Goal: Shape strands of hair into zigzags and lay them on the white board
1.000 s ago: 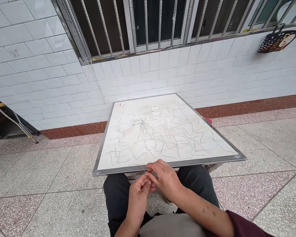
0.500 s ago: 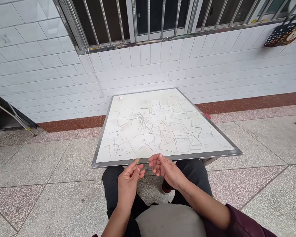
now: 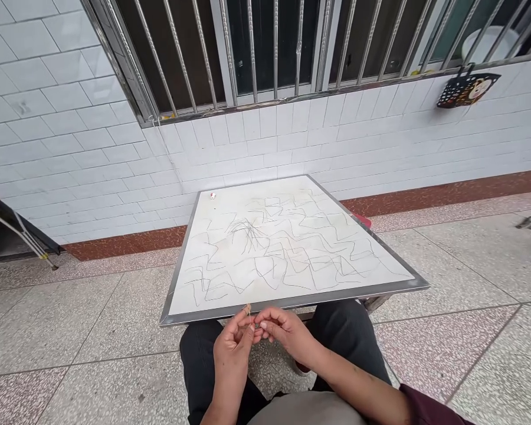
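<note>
My left hand [image 3: 233,349] is closed in a pinch just off the near edge of the table. A thin pale strand, like a thread or fine wire [image 3: 249,315], runs from its tan-wrapped index fingertip down to the thumb. Touching those fingertips is my right hand [image 3: 287,335], its thumb and fingers pressed together; what they pinch is too small to make out. Thin bent wires [image 3: 310,265] lie spread across the white tabletop [image 3: 230,200], and a loose bunch of fine dark wires [image 3: 248,230] rests left of its middle.
A grey metal border [image 3: 292,302] edges the table, which stands against a white tiled wall [image 3: 256,147]. A small white-and-red object [image 3: 213,195] sits at the far left corner. Barred windows [image 3: 274,53] and a hanging dark patterned basket [image 3: 466,88] are beyond. My knees are beneath the near edge.
My right hand has moved left and its loosely spread fingers have closed at my left fingertips. The view has tilted upward, so the table sits lower in the picture.
</note>
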### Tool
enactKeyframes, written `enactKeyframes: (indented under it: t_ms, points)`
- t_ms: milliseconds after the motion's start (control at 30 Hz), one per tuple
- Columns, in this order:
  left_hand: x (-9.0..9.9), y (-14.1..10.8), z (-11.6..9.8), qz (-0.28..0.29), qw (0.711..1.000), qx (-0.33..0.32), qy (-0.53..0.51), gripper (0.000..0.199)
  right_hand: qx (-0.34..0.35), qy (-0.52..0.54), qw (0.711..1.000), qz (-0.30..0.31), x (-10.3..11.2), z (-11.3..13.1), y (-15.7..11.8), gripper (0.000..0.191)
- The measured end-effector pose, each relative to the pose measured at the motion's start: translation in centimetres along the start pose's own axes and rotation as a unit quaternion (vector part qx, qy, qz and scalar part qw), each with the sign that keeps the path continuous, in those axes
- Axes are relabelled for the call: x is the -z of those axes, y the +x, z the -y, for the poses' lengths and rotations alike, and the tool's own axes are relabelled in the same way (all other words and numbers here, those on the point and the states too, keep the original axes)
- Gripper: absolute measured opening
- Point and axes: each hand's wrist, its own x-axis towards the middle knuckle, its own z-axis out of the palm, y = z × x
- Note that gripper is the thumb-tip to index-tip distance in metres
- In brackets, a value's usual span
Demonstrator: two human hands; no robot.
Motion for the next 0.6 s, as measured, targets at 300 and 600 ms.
enactKeyframes:
  t_ms: [300, 600]
  points:
    - [-0.7, -0.2, 0.2, -0.047, 0.998, -0.047, 0.023, 0.048, 0.08, -0.06, 0.995, -0.019, -0.2, 1.0, -0.7, 0.017]
    - [-1.8, -0.1, 0.6, -0.046, 0.997, -0.048, -0.036, 0.057, 0.014, 0.034, 0.998, -0.047, -0.2, 1.2, -0.3, 0.032]
